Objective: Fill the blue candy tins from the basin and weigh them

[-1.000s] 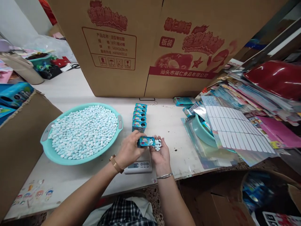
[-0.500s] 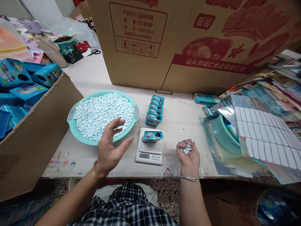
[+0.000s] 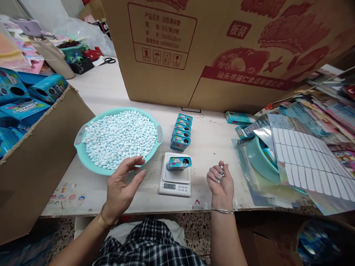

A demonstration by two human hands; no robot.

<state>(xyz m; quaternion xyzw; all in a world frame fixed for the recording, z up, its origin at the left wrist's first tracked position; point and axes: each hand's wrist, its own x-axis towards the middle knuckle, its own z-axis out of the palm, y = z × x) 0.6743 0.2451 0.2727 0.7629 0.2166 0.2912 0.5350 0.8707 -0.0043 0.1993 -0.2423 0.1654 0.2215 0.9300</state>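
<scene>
My left hand [image 3: 124, 183], fingers apart and holding nothing, hovers by the near rim of a turquoise basin [image 3: 91, 165]. White and pale blue candies [image 3: 122, 136] fill that basin. On a white digital scale [image 3: 177, 186] stands a blue candy box [image 3: 179, 163] with a round hole in its top; the display is lit. Palm up to the right of the scale, my right hand [image 3: 221, 181] curls around several small candies [image 3: 221, 173]. Behind the scale runs a row of similar blue boxes [image 3: 181, 132].
A large printed carton [image 3: 163, 83] closes off the back. At left an open carton [image 3: 47, 147] holds many blue boxes. To the right, a turquoise bowl [image 3: 260, 162] sits partly under sticker sheets [image 3: 313, 159]. Scissors [image 3: 108, 60] lie at the back left.
My left hand has shifted left and slightly down, away from the scale. The fingers of my right hand have closed further over the candies. The scale's reading has changed.
</scene>
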